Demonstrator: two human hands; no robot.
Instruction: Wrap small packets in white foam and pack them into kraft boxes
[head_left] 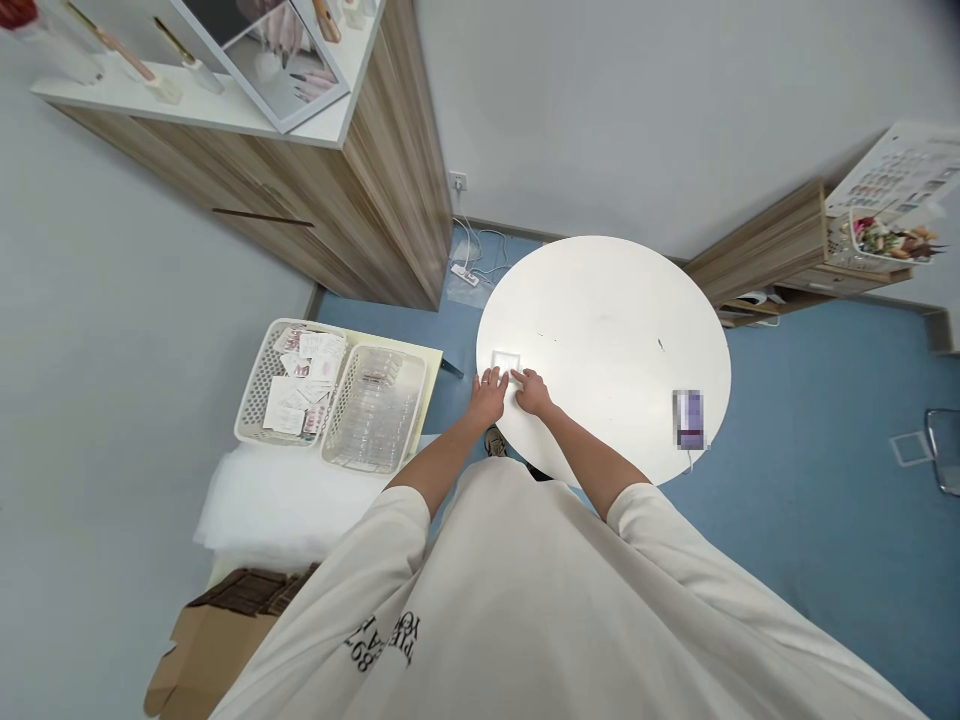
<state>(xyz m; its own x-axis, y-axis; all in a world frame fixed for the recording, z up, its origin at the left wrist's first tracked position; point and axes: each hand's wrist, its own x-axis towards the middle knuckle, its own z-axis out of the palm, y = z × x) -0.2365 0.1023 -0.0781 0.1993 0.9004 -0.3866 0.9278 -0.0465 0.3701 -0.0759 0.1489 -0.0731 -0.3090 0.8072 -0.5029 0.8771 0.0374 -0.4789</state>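
Note:
A small, flat, whitish square (505, 362), clear or pale, lies near the left edge of the white round table (600, 300). Its exact kind is too small to tell. My left hand (488, 394) is at its near left corner, fingers stretched forward and apart over the table edge. From the right, my right hand (532, 392) reaches the near right corner, with a finger extended onto the square and the others loosely bent. Both hands touch or nearly touch the square's near side, and the fingertips are close together.
Left of me stand a white basket (252, 410) of printed cards and papers and another basket (330, 440) of clear plastic pieces. White wrapping (277, 500) and a cardboard box (214, 650) are nearer. A pixelated purple object (690, 420) lies at the table's right. Cabinets flank the table.

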